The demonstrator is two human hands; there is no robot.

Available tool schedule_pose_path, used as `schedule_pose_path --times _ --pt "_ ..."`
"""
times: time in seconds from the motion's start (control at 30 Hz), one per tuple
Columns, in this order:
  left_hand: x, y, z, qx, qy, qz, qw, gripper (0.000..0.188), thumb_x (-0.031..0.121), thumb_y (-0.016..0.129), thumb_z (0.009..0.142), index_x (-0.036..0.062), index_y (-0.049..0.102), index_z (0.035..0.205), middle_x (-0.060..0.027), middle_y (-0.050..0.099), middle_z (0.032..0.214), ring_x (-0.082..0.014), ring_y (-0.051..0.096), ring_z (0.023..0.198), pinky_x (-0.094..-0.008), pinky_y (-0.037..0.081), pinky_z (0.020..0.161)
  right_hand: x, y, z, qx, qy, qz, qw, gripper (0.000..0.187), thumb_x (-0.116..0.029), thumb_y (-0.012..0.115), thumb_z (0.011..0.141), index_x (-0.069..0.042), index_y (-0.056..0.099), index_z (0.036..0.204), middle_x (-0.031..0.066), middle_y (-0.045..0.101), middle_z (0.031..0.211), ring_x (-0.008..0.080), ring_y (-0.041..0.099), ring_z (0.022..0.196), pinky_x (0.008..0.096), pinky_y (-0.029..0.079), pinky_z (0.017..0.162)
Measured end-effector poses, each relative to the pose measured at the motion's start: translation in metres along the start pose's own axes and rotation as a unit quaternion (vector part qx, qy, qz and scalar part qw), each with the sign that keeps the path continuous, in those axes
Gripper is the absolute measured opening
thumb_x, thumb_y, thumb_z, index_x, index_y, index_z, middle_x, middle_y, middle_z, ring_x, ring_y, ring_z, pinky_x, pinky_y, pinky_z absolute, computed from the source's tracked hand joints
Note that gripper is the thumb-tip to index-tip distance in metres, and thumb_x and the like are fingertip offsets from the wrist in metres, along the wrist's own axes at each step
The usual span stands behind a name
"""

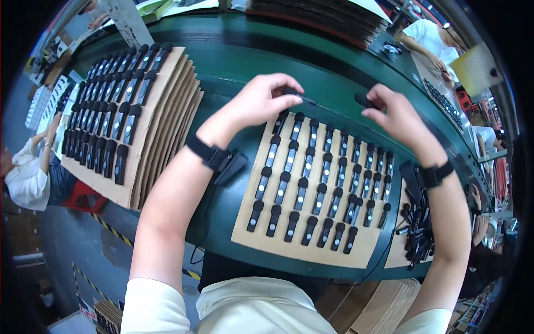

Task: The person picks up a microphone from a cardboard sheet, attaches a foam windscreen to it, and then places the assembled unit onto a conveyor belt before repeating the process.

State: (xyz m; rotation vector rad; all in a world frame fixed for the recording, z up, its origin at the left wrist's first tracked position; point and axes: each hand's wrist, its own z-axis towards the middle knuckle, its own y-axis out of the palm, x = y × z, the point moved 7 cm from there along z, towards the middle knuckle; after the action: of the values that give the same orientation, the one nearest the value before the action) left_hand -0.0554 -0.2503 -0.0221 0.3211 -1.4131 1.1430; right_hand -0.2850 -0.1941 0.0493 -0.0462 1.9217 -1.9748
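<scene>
A cardboard sheet (311, 253) lies in front of me with rows of small black microphones (307, 161), each with a round foam head and most with a pale round button. Over the sheet's far left corner, my left hand (260, 100) pinches a slim black piece (307, 101), its kind partly hidden by the fingers. Beyond the far right corner, my right hand (394, 114) is closed on a black foam-headed microphone (364, 101), its lower part covered by the fingers. The hands are apart, both above the green bench (222, 83).
At left rises a stack of cardboard sheets (167, 106) topped with similar microphones. A heap of loose black parts (417, 228) lies on cardboard under my right forearm. A black cable (384, 251) runs between. Co-workers sit at the far right (431, 42) and left (30, 172).
</scene>
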Motion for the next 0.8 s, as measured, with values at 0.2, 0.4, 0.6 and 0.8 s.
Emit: schedule_pose_path --times 0.2,0.4,0.6,0.8 --pt "0.052 0.039 -0.109 0.027 -0.006 -0.151 0.988 0.021 0.006 0.067 0.09 0.001 0.065 0.11 -0.0047 0.066 0.095 -0.0104 0.063 0.089 -0.0253 0.051 0.079 -0.068 0.018 -0.145 0.088 0.058 0.326 0.94 0.026 -0.008 0.075 0.083 0.0 0.068 0.108 0.0058 0.067 0.1 0.0129 0.062 0.091 0.0271 0.051 0.081" --pt "0.089 0.071 -0.194 0.033 0.037 -0.125 0.991 0.025 0.004 0.066 0.088 0.0013 0.066 0.112 -0.0078 0.068 0.101 -0.0131 0.064 0.097 -0.0275 0.051 0.087 -0.108 0.075 -0.244 0.147 0.104 0.53 0.829 0.028 -0.003 0.074 0.083 0.004 0.068 0.11 0.0087 0.065 0.102 0.014 0.061 0.092 0.0255 0.05 0.082" --pt "0.105 0.092 -0.237 0.011 -0.038 -0.225 0.974 0.027 -0.009 0.064 0.084 -0.0049 0.063 0.11 -0.0127 0.066 0.11 -0.0172 0.063 0.102 -0.0298 0.05 0.091 -0.12 0.096 -0.281 0.246 0.154 0.544 0.788 0.028 0.002 0.073 0.082 0.005 0.066 0.108 0.0104 0.063 0.101 0.0165 0.059 0.091 0.0263 0.049 0.082" --pt "0.116 0.1 -0.244 0.004 0.004 -0.166 0.986 0.028 -0.012 0.067 0.081 -0.0063 0.063 0.108 -0.0139 0.067 0.106 -0.0189 0.064 0.099 -0.0295 0.051 0.089 -0.135 0.086 -0.278 0.255 0.093 0.493 0.827 0.026 0.005 0.074 0.078 0.004 0.065 0.102 0.0114 0.064 0.095 0.0181 0.06 0.086 0.0272 0.049 0.077"
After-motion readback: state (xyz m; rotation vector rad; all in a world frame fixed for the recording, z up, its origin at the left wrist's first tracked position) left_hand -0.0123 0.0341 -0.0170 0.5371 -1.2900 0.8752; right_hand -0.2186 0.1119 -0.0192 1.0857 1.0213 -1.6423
